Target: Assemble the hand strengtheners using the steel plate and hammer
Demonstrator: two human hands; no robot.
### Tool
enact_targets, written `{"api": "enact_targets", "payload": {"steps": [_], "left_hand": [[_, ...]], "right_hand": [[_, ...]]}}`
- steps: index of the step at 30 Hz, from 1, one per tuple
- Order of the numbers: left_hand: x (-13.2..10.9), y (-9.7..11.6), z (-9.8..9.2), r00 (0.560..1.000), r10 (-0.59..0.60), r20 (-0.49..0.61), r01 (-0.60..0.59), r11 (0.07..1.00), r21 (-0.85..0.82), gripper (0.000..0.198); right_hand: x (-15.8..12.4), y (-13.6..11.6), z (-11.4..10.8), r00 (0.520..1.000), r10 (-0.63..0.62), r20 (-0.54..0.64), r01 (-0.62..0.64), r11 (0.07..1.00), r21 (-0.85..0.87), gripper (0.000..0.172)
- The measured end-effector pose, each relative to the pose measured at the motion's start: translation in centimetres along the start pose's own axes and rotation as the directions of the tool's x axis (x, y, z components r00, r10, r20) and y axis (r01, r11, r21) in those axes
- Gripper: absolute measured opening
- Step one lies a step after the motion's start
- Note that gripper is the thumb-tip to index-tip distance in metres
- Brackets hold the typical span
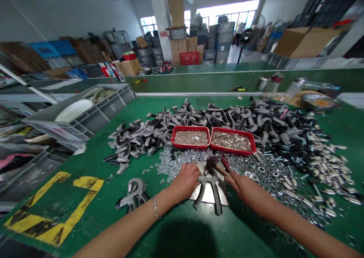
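Observation:
A hand grip exerciser (pixel 209 187) with two grey-and-black handles lies on a metal plate (pixel 196 194), its joined end away from me and its handles spread toward me. My left hand (pixel 185 181) is closed at the left side of that joined end, though its fingertips are partly hidden. In my right hand (pixel 235 183) is a hammer (pixel 217 166) with a wooden handle, gripped by the fingers. The hammer head is just over the exerciser's joint; whether they touch I cannot tell. To the left lies another hand grip exerciser (pixel 133 195) with a coil spring.
Two red trays (pixel 190 128) of small metal parts stand behind the plate. Around them are heaped grey handles (pixel 148 131), metal rings (pixel 253 170) and silver cylinders (pixel 327 161). A grey crate (pixel 96 117) is at the left; yellow tape (pixel 76 212) marks the green table.

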State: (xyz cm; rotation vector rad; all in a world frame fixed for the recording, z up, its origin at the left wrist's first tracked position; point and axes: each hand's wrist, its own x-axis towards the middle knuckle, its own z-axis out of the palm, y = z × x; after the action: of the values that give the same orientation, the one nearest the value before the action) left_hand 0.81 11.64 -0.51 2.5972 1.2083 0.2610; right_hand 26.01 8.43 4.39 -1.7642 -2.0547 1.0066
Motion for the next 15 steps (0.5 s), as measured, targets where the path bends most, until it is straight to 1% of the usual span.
{"api": "enact_targets", "payload": {"steps": [1, 3, 5, 6, 8, 10, 12, 14, 15], "left_hand": [[0.2, 0.0, 0.0, 1.000, -0.006, 0.008, 0.006, 1.000, 0.021, 0.016], [0.5, -0.1, 0.0, 1.000, -0.007, 0.015, 0.006, 0.999, 0.044, 0.015], [0.8, -0.2, -0.3, 1.000, -0.003, 0.026, 0.001, 0.998, 0.055, 0.015], [0.8, -0.2, -0.4, 1.000, -0.002, 0.031, 0.000, 0.998, 0.060, 0.015], [0.8, -0.3, -0.6, 0.999, 0.005, 0.041, -0.007, 0.998, 0.067, 0.015], [0.8, -0.3, -0.7, 0.999, 0.007, 0.041, -0.010, 0.998, 0.061, 0.015], [0.8, -0.4, -0.6, 0.999, -0.001, 0.036, -0.001, 0.998, 0.059, 0.015], [1.0, -0.3, -0.2, 1.000, -0.010, 0.023, 0.008, 0.998, 0.063, 0.016], [1.0, -0.2, -0.1, 1.000, -0.004, 0.019, 0.003, 0.998, 0.064, 0.016]], "right_hand": [[0.6, 0.1, 0.2, 0.999, -0.009, 0.032, 0.008, 1.000, 0.014, 0.036], [1.3, 0.2, 0.4, 0.999, -0.030, 0.009, 0.030, 0.999, 0.041, 0.040], [1.5, 0.2, 0.2, 0.999, -0.021, -0.033, 0.021, 1.000, -0.010, 0.040], [1.5, 0.1, 0.1, 1.000, -0.005, -0.029, 0.004, 0.999, -0.049, 0.039], [1.1, 0.0, -0.1, 0.999, 0.021, 0.027, -0.019, 0.997, -0.081, 0.039], [0.3, 0.1, 0.0, 0.998, 0.003, 0.063, -0.001, 1.000, -0.031, 0.042], [-0.6, 0.4, 0.5, 0.999, -0.004, 0.052, 0.005, 1.000, -0.018, 0.041], [-1.4, 1.0, 1.2, 0.999, 0.027, 0.043, -0.026, 0.999, -0.042, 0.038], [-1.6, 1.4, 1.6, 0.997, 0.049, 0.056, -0.047, 0.998, -0.038, 0.038]]}}
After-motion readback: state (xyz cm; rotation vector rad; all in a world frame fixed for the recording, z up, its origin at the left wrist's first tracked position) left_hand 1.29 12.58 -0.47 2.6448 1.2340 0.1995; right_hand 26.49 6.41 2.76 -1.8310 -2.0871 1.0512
